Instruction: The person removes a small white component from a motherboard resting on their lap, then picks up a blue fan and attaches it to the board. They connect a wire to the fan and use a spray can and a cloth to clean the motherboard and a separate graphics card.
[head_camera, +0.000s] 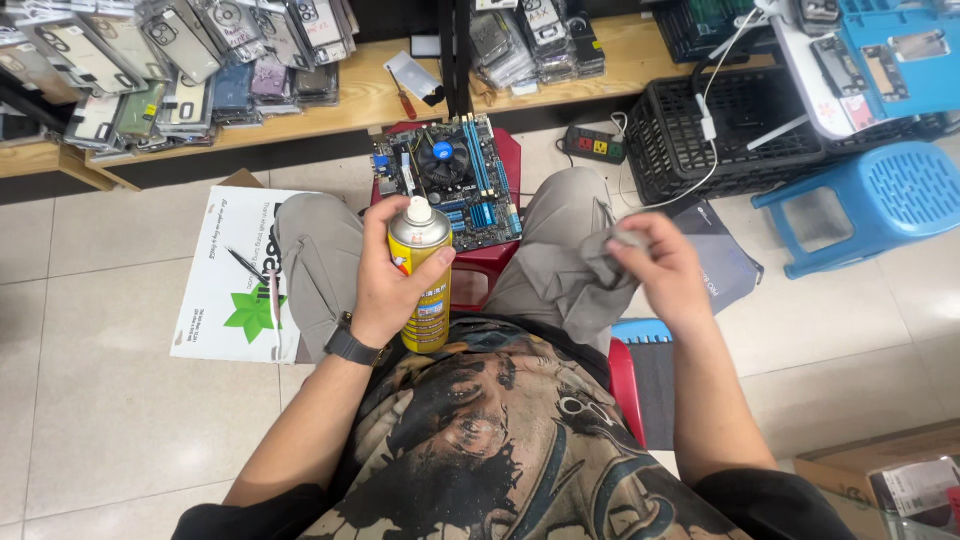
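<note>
1. While I am sitting on a red stool (623, 375), I am gripping a yellow spray can (423, 275) upright in my left hand (385, 285), fingers wrapped round its body and the thumb lying near its silver shoulder, just under the white nozzle.
2. I am wearing a black wristwatch (352, 346) on that wrist.
3. I am pinching a small grey cloth (607, 256) in my right hand (665, 270), fingertips closed on its bunched top while the rest is hanging over my right knee.
4. I am facing a blue computer motherboard (448, 172) with a round black fan, which is lying on a second red stool (487, 262) between my knees, just beyond the can.
5. I am keeping my left leg beside a white cardboard box (232, 275) on the tiled floor, where a thin dark tool is resting on its top.
</note>
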